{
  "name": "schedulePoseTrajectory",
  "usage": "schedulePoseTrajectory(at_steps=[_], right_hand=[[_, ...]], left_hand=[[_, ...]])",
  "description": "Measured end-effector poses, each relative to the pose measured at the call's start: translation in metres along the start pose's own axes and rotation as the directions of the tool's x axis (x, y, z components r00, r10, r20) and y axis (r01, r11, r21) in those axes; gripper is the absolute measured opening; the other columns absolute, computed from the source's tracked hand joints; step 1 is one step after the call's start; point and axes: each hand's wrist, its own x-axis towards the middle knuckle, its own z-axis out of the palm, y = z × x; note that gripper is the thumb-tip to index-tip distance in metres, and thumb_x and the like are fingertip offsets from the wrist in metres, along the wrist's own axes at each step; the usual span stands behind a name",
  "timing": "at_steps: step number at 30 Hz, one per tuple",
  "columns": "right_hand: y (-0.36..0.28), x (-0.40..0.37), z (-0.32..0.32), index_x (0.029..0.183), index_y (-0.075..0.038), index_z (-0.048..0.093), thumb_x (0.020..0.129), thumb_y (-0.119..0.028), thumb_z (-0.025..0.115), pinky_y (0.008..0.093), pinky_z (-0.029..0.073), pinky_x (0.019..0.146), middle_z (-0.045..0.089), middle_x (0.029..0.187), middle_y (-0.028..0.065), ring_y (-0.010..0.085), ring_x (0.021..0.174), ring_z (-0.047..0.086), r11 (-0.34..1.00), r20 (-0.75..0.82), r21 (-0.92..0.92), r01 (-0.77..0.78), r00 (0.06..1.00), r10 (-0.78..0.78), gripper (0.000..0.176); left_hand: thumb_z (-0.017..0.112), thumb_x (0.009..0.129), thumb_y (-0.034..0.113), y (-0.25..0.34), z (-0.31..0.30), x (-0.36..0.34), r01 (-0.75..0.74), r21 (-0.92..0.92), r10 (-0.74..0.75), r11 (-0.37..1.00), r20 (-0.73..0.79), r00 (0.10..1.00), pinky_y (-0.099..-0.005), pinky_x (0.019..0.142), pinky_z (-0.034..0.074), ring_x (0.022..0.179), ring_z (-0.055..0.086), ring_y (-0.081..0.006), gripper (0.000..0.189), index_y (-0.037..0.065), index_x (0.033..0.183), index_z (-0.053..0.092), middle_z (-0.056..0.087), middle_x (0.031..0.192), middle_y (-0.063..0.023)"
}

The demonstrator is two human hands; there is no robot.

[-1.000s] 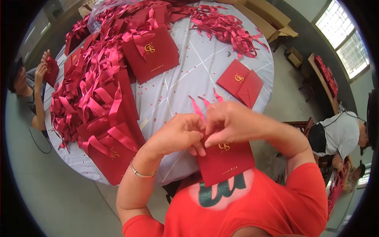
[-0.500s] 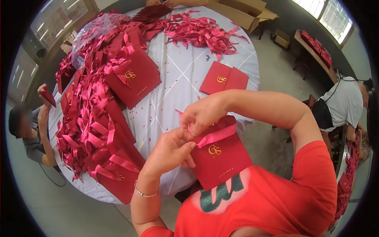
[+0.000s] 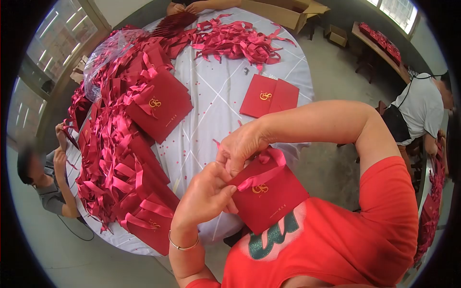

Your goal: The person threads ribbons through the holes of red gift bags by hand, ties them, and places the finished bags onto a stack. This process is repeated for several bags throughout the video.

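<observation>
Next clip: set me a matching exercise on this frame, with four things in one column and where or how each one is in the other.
Things:
A. left hand
B. right hand
C. loose ribbons
D. cardboard box

Places or states:
1. heaped at the far side of the table
2. grip on the pink ribbon at the bag's top
3. open, past the table's far edge
4. grip on the red gift bag at its corner

Pairs: A-4, B-2, C-1, D-3

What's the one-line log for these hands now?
left hand: grips red bag | right hand: pinches ribbon | table: bag pile
</observation>
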Motion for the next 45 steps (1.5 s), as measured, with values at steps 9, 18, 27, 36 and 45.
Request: schedulePoseTrajectory(at_steps=[9, 18, 27, 36, 45], right_hand=[[-0.004, 0.002, 0.004, 0.099, -0.004, 0.064, 0.072, -0.004, 0.068, 0.0266, 0.036, 0.033, 0.064, 0.071, 0.0006, 0.0077, 0.047, 0.052, 0.998, -0.017, 0.065, 0.010, 1.000, -0.008, 0.027], [-0.004, 0.009, -0.011, 0.095, -0.004, 0.061, 0.066, 0.000, 0.075, 0.0265, 0.039, 0.044, 0.061, 0.071, 0.0040, 0.0104, 0.053, 0.052, 0.984, -0.352, 0.150, 0.094, 0.935, -0.035, 0.032], [0.012, 0.013, -0.023, 0.096, 0.001, 0.064, 0.074, -0.004, 0.074, 0.0256, 0.049, 0.059, 0.068, 0.080, 0.0086, 0.0138, 0.069, 0.063, 0.965, -0.525, 0.024, 0.260, 0.825, -0.209, 0.024], [0.017, -0.069, 0.027, 0.095, -0.005, 0.072, 0.078, -0.021, 0.081, 0.0334, 0.050, 0.074, 0.070, 0.094, 0.0061, 0.0199, 0.087, 0.064, 0.600, -0.297, -0.702, 0.384, 0.609, -0.736, 0.025], [0.038, -0.051, 0.066, 0.086, -0.007, 0.068, 0.069, -0.015, 0.073, 0.0367, 0.046, 0.073, 0.061, 0.086, 0.0047, 0.0223, 0.081, 0.059, -0.095, 0.011, -0.982, -0.161, 0.456, -0.890, 0.019]], left_hand=[[0.056, 0.091, -0.008, -0.004, -0.001, 0.002, 0.005, 0.011, -0.005, 1.000, 0.016, 1.000, -0.0284, 0.050, 0.054, 0.061, 0.071, -0.0230, 0.017, -0.002, 0.099, 0.043, 0.063, 0.067, -0.0118], [0.055, 0.090, -0.009, -0.003, -0.001, 0.004, -0.002, -0.015, 0.003, 1.000, 0.049, 0.999, -0.0292, 0.050, 0.054, 0.063, 0.071, -0.0225, 0.015, -0.002, 0.097, 0.043, 0.062, 0.073, -0.0117], [0.054, 0.090, -0.009, -0.006, -0.001, 0.007, 0.025, -0.016, -0.025, 1.000, 0.035, 0.999, -0.0287, 0.051, 0.055, 0.060, 0.070, -0.0211, 0.017, -0.001, 0.101, 0.043, 0.065, 0.067, -0.0121], [0.052, 0.090, -0.007, -0.007, -0.005, 0.007, 0.051, -0.110, -0.049, 0.993, 0.015, 0.999, -0.0261, 0.054, 0.053, 0.062, 0.069, -0.0154, 0.031, -0.001, 0.120, 0.056, 0.066, 0.079, -0.0073], [0.052, 0.093, -0.003, -0.011, -0.005, 0.011, 0.040, -0.072, -0.036, 0.997, 0.054, 0.998, -0.0245, 0.053, 0.052, 0.064, 0.070, -0.0137, 0.031, 0.001, 0.123, 0.058, 0.068, 0.080, -0.0061]])
